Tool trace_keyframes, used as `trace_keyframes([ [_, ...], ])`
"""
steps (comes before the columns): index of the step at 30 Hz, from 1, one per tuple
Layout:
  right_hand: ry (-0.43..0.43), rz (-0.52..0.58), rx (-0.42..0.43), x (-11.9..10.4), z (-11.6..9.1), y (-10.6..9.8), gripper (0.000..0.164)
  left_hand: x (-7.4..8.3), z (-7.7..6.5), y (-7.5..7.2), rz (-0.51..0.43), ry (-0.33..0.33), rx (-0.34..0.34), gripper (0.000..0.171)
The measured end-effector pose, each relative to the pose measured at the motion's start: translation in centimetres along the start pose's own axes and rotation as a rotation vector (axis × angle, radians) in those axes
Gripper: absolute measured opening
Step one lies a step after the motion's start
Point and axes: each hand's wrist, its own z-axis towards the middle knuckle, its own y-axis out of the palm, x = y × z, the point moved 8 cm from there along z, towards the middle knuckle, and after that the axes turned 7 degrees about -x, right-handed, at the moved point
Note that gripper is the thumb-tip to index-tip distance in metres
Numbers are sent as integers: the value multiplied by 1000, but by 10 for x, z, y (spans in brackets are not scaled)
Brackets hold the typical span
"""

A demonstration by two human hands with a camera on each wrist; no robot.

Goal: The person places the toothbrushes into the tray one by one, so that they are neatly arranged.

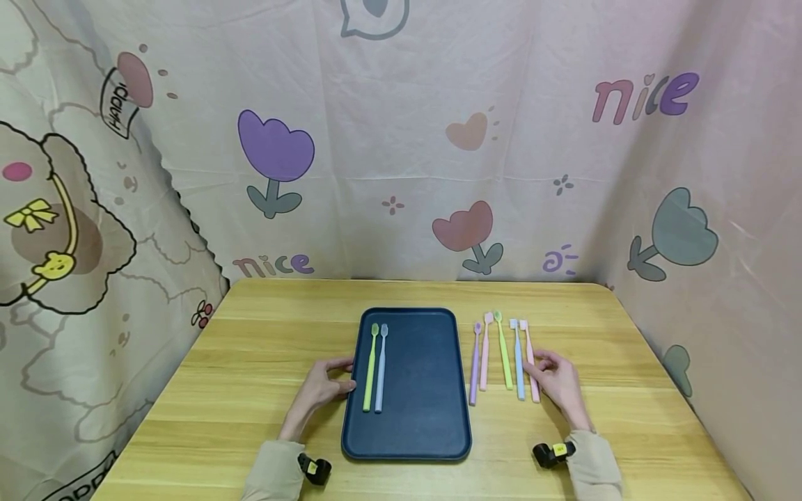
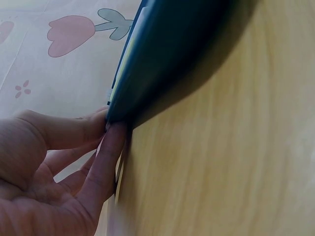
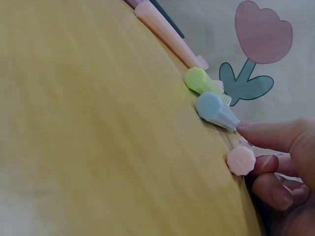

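Note:
My left hand [image 1: 324, 384] is at the left edge of a dark blue tray [image 1: 422, 383]. In the left wrist view its thumb and a finger pinch the rim. A green toothbrush [image 1: 370, 369] and a light blue toothbrush [image 1: 381, 372] lie side by side on the tray's left part. My right hand [image 1: 559, 384] is at the rightmost pink toothbrush [image 1: 533, 376], thumb and curled fingers on either side of its handle. The thumb tip is right beside a blue toothbrush [image 3: 210, 105] in the right wrist view.
Between tray and right hand, a purple toothbrush [image 1: 474, 369], another pink toothbrush [image 1: 484, 358] and a green toothbrush [image 1: 505, 358] lie in a row on the wooden table [image 1: 250, 334]. A patterned curtain [image 1: 376, 139] hangs behind the table's back edge.

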Motion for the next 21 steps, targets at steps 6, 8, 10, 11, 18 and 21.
trace_keyframes([
  [6,-5,-23,-1,-2,1,0,42,1,0,0,5,12,-5,50],
  [8,-5,-35,5,-3,1,0,41,2,-1,0,9,15,-7,50],
  [10,-7,-52,19,-4,1,-1,39,3,-1,0,12,18,-8,50],
  [11,-10,-63,27,-4,1,-1,37,3,-1,0,13,19,-7,50],
  [18,-30,-120,54,-7,2,0,29,4,-2,0,14,21,-10,50],
  [21,-27,-130,61,-7,2,0,28,4,-2,0,11,18,-14,50],
])
